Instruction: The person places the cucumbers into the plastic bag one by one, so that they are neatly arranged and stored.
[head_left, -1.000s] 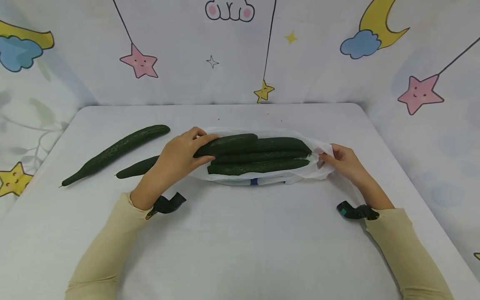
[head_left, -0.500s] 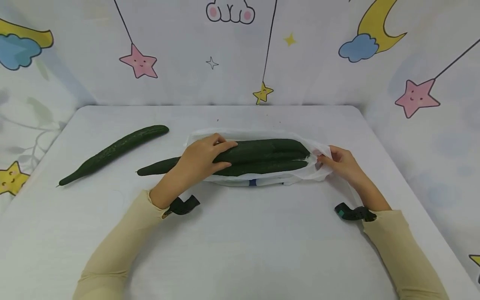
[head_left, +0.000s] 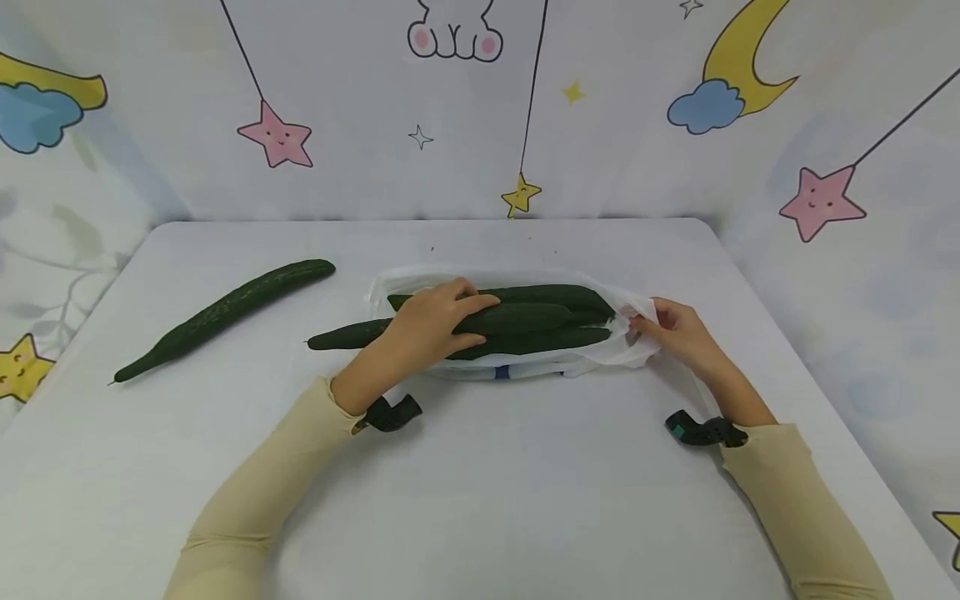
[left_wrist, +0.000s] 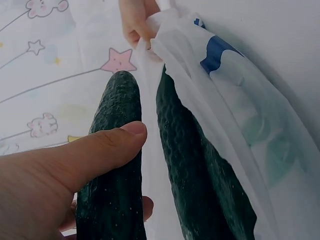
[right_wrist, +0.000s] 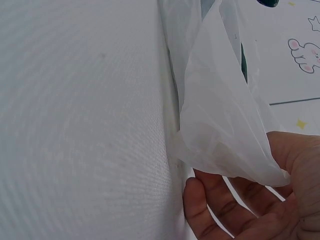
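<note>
My left hand grips a long dark-green cucumber around its middle. That cucumber lies over the opening of a white plastic bag, its thin stem end sticking out to the left. In the left wrist view the thumb presses along the held cucumber, and other cucumbers lie beside it in the bag. At the bag's right end my right hand pinches the edge. The right wrist view shows the thin plastic bag between thumb and fingers.
One more cucumber lies slantwise on the white table, left of the bag. Behind the table stands a white backdrop with printed stars and moons. Each wrist wears a small black camera mount.
My left hand has carried the gripped cucumber rightward and a little toward me, further over the bag. The right hand keeps hold of the bag's end, almost in the same place.
</note>
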